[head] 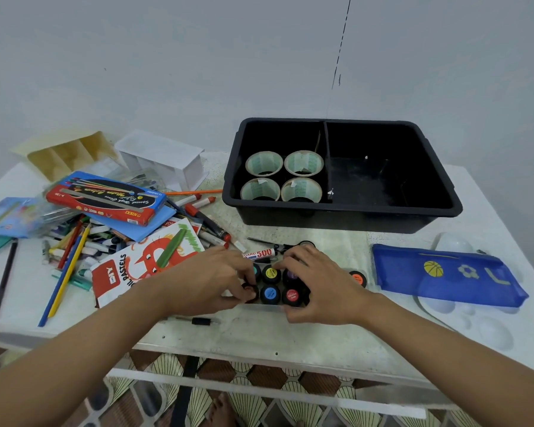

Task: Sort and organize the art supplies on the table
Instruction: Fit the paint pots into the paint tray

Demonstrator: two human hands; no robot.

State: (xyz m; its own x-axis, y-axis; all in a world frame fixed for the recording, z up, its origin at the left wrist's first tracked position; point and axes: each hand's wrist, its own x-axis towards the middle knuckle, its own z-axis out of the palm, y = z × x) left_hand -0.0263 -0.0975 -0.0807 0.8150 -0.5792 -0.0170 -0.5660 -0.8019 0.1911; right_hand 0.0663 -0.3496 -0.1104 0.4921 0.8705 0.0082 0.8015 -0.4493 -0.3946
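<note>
1. My left hand [210, 278], pinching one jar, and my right hand [318, 285] cover several paint jars [271, 274]; how many there are, I cannot tell.
2. The lid labels are too small to read.
3. The blue pouch [444, 275] hides much of the white palette [487, 331].
4. The blue packet [10, 217] at far left is blurred and cut off by the edge.

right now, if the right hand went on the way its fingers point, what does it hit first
The right hand would likely meet the yellow-labelled paint pot first; its fingertips seem almost on it. Beyond lies the left hand.
</note>
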